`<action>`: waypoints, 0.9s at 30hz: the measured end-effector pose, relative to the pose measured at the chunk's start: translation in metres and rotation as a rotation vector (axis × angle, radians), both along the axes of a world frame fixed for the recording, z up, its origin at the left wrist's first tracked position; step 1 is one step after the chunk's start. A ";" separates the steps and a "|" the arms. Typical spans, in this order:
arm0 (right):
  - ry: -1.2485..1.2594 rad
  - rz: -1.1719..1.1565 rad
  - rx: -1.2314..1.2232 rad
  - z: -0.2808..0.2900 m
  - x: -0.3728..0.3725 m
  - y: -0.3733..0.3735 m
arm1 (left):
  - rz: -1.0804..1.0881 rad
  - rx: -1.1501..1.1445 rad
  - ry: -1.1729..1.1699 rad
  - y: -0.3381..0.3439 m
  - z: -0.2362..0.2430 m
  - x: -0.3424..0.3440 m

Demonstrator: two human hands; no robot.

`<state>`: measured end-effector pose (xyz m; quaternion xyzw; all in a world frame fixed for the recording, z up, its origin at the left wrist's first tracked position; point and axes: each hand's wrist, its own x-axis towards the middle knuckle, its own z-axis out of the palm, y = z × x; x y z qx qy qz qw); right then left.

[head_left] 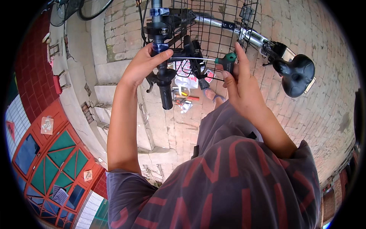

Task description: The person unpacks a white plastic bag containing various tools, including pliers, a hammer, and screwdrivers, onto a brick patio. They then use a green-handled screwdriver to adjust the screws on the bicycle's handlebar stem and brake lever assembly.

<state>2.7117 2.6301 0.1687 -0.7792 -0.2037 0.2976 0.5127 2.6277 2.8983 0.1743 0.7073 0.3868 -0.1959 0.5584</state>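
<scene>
Gripping a screwdriver (226, 60), right hand (244, 87) partly hides it.

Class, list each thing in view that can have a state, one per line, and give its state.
Left hand: closed about the handlebar
Right hand: gripping the screwdriver
Screwdriver: held, shaft toward the handlebar, tip contact unclear
Brake lever: untouched, apart from the rubber grip
Saddle: unoccupied
White bag: lying on the ground
Red-and-green doors: apparently shut
</scene>
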 end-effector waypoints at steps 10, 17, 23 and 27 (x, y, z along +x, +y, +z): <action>-0.558 0.187 -0.036 -0.006 0.025 -0.004 | 0.015 -0.012 -0.022 0.000 -0.001 -0.001; -0.338 0.237 -0.053 0.006 0.030 -0.006 | 0.026 -0.057 -0.041 0.004 -0.008 -0.004; -0.295 0.162 0.152 0.006 0.039 -0.002 | 0.022 -0.084 0.013 0.005 -0.004 -0.001; -0.028 0.026 0.092 0.008 0.042 -0.001 | 0.028 -0.089 -0.008 0.007 -0.008 -0.002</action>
